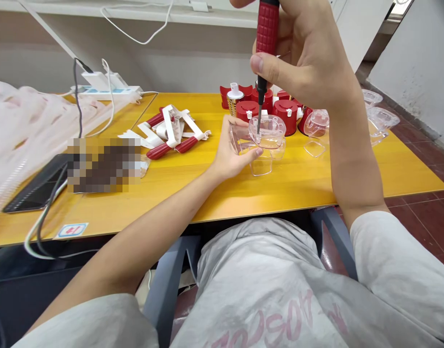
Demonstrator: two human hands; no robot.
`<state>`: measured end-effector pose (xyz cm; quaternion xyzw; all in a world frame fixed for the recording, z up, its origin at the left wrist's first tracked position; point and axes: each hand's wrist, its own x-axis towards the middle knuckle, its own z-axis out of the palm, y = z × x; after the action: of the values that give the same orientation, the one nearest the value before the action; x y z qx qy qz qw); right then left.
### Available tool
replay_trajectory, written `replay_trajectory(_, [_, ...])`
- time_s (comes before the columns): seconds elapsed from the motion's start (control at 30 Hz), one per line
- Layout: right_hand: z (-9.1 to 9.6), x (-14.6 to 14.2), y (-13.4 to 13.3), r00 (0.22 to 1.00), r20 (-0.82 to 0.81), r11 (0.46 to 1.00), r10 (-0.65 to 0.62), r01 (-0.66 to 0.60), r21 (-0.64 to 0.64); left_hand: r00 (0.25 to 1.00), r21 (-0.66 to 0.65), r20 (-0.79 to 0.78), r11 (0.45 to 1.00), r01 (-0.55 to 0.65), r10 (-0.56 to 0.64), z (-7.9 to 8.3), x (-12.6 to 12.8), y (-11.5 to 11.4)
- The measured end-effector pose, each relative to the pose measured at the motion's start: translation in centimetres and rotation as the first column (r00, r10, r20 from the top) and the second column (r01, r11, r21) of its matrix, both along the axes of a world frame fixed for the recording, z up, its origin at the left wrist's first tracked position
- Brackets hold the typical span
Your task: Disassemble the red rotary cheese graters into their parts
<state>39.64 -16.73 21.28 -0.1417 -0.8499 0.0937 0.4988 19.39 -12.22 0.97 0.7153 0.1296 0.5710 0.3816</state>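
My right hand (297, 58) is closed around the red grip of a screwdriver (267, 31), thumb along its lower end. The shaft points almost straight down. Its tip reaches the rim area of a clear plastic part (267, 130) with a round opening; whether a screw sits under the tip is too small to tell. From the left side my left hand (233, 154) grips this clear part, its thumb at the near face and the other fingers behind. Just beyond stand red round housings (285, 116) and a perforated metal cylinder (235, 99) with a white top.
White and red handle-like pieces (174, 130) lie in a pile on the yellow table (178, 188). More clear plastic parts (379, 121) stand at the right. Bubble wrap (22, 130), a phone (36, 183), cables (44, 227) and a power strip (109, 92) occupy the left.
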Motion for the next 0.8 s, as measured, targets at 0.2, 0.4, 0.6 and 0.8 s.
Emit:
replay_trajectory(0.2, [-0.5, 0.0, 1.8, 0.994, 0.004, 0.993, 0.109, -0.109, 0.037, 1.000, 0.019, 0.010, 1.000, -0.019, 0.019, 0.1, 0.3, 0.4])
replay_trajectory(0.4, [-0.4, -0.8, 1.7, 0.991, 0.013, 0.990, 0.135, -0.135, -0.044, 0.999, -0.036, 0.044, 0.999, -0.002, 0.004, 0.2, 0.6, 0.1])
replay_trajectory(0.6, [-0.2, -0.8, 1.6, 0.984, 0.062, 0.985, 0.167, -0.164, -0.060, 0.999, -0.038, 0.049, 0.999, 0.008, -0.006, 0.0, 0.7, 0.2])
replay_trajectory(0.8, [-0.4, -1.3, 1.2, 0.987, 0.112, 0.981, 0.112, -0.092, -0.173, 0.999, 0.057, 0.043, 0.998, -0.029, 0.027, 0.0, 0.6, 0.5])
